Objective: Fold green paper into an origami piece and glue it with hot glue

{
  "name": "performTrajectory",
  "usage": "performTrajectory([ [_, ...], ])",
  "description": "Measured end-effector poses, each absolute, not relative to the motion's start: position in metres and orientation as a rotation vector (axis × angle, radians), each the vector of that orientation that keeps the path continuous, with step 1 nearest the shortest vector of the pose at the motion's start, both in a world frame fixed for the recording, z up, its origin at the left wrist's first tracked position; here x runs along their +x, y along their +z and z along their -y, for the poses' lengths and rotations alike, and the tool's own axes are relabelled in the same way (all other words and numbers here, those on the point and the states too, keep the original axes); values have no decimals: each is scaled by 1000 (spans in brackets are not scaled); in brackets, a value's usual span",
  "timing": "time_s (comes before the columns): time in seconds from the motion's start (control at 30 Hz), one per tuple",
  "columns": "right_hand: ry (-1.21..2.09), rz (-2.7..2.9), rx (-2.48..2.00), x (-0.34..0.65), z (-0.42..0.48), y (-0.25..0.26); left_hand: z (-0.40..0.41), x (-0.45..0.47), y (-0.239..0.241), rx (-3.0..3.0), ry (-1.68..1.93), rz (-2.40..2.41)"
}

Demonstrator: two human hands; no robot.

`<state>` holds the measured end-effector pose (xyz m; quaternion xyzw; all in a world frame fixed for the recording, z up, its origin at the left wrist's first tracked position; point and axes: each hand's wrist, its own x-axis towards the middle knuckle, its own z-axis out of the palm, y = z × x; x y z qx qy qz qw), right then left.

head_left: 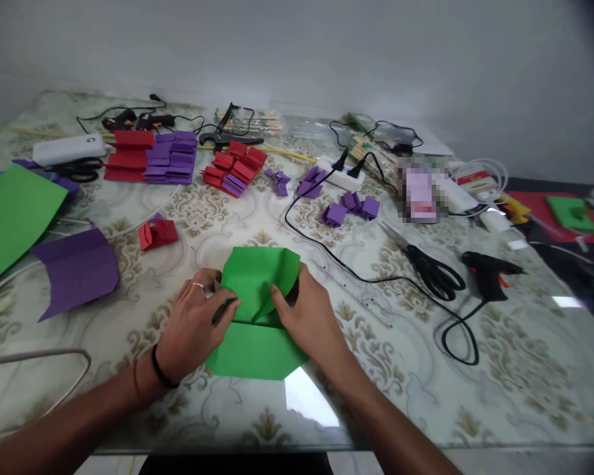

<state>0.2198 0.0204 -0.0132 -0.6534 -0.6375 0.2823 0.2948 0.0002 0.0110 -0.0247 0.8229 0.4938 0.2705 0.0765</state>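
A creased sheet of green paper (257, 353) is between both hands near the front of the table, its upper part raised and its lower flap lying flatter toward me. My left hand (198, 316) pinches the paper's left edge, thumb and forefinger close together. On the other side, my right hand (307, 313) grips the right edge, the thumb on top and the fingers hidden behind the sheet. Left of the hands lie a small red folded paper piece (158, 235) and a curved purple paper sheet (82, 272).
Black scissors (430, 267), a clear ruler (351, 290) and a glue gun (490, 272) with its cable lie at right. Folded red paper (235, 168) and purple paper blocks (171, 158) sit further back, near a white power strip (340, 174). A large green sheet (14, 218) is far left.
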Motion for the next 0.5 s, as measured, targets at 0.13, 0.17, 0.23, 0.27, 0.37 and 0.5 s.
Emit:
performTrajectory([
  [0.13,731,1708,-1762,226,-21,-9,-15,0,-30,2147,1114,-1488],
  [0.17,742,1711,-1761,226,-21,-9,-17,-1,-31,2057,1175,-1460],
  [0.23,784,1703,-1767,228,-22,-9,-21,-4,-29,1887,1179,-1405],
  [0.27,812,1687,-1766,229,-21,-9,-24,-6,-28,1824,1125,-1395],
  [0.37,938,1568,-1691,232,-17,-9,-31,-13,-19,1773,895,-1437],
  [0.5,1043,1410,-1480,235,-10,-9,-32,-15,-8,1787,745,-1469],
])
